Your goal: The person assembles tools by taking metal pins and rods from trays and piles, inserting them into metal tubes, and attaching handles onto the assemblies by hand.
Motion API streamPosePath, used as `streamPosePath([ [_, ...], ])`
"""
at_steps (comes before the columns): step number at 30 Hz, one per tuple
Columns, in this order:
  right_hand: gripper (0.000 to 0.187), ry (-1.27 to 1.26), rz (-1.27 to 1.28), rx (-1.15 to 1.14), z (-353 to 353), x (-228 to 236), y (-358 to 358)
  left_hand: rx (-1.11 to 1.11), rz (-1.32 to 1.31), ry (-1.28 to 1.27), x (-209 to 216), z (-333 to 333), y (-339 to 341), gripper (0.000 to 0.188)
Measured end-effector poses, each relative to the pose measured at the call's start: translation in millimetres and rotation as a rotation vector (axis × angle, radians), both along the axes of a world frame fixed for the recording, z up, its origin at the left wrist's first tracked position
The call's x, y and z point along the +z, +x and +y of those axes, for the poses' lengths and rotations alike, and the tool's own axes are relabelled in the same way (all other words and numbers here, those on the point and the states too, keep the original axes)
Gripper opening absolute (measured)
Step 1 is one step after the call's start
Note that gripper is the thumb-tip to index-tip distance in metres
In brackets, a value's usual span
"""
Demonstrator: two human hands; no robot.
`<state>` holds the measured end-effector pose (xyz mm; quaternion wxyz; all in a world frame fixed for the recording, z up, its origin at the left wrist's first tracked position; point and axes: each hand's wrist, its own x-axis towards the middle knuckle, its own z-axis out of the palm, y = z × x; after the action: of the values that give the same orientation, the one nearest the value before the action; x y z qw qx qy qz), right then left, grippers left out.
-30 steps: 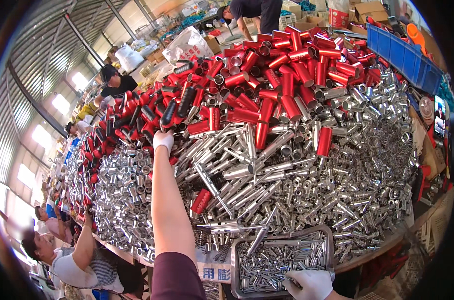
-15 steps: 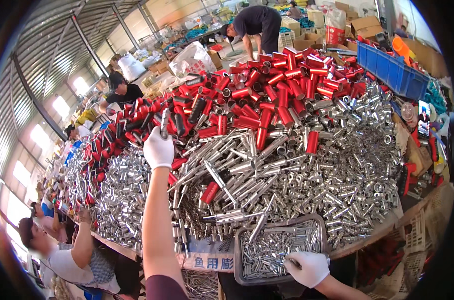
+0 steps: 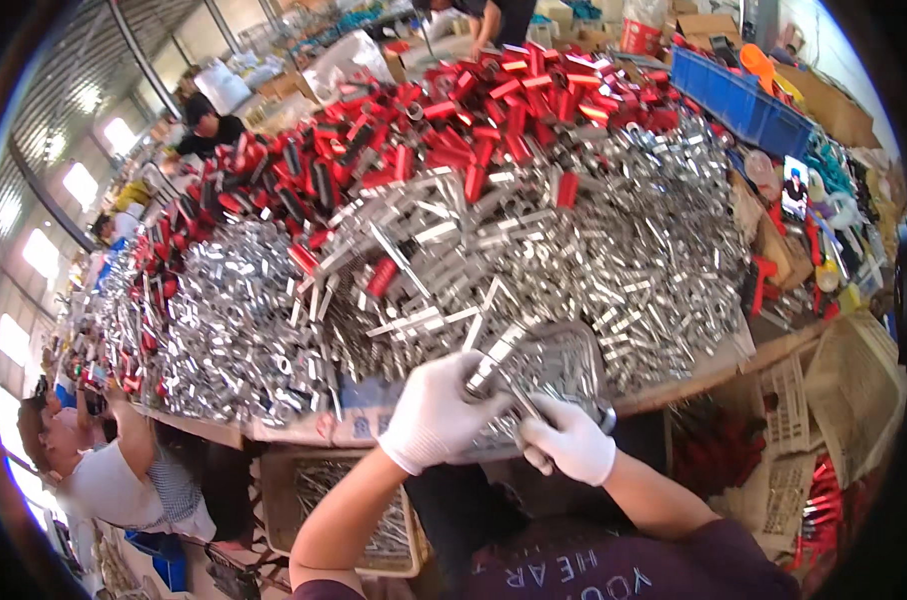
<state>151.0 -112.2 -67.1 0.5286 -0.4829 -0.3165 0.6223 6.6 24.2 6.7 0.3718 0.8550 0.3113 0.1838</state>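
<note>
White gloves cover both my hands, which are close together over the front edge of the pile. My left hand [image 3: 436, 412] is closed around a shiny silver metal tube [image 3: 501, 352], held tilted. In the fingers of my right hand [image 3: 574, 440] is a slim metal rod [image 3: 523, 399], its far end close to the tube; whether the two touch I cannot tell. Just beyond my hands, a dark tray [image 3: 596, 350] holds small metal pins, partly hidden by the hands and the tube.
Silver metal parts [image 3: 644, 260] heap across the table, with red tubes [image 3: 494, 120] behind. A blue crate [image 3: 739, 95] and a lit phone [image 3: 795, 188] stand at the right. Below the table's edge is a bin of metal rods [image 3: 304, 500]. A co-worker [image 3: 124, 470] works at the left.
My left hand has come back from the far pile with the metal tube to meet my right hand. The right hand has risen from the tray with a rod. The view has tilted down.
</note>
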Motion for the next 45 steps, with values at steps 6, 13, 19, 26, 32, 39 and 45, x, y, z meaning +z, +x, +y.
streamPosePath([
  [6, 0.033, -0.081, 0.11, -0.039, -25.1, -7.7, 27.3, 0.101, 0.211, -0.17, -7.6, -2.4, -29.3, 0.031],
  [13, 0.025, 0.136, -0.046, -0.295, -37.6, -8.1, 42.6, 0.044, 0.024, -0.779, -15.1, -36.3, -38.7, 0.026],
  [19, 0.03, 0.174, -0.248, -0.46, -47.9, -3.0, 64.0, 0.076, -0.007, -0.802, -19.8, -49.6, -33.1, 0.023],
  [26, 0.025, 0.169, 0.057, -0.69, -49.6, 0.2, 82.9, 0.046, -0.036, -0.324, -23.3, -58.1, -21.6, 0.02],
  [32, 0.018, 0.155, 0.257, -0.605, -48.7, -15.7, 72.3, 0.011, 0.042, -0.058, -6.5, -64.0, -14.0, 0.022],
  [39, 0.024, 0.104, 0.014, -0.336, -38.9, -35.0, 37.0, 0.043, 0.051, -0.03, -30.6, -67.7, -4.7, 0.048],
  [45, 0.025, -0.114, 0.097, -0.095, -34.7, -23.8, 17.2, -0.064, 0.152, -0.25, -38.0, -67.9, -8.4, 0.043],
])
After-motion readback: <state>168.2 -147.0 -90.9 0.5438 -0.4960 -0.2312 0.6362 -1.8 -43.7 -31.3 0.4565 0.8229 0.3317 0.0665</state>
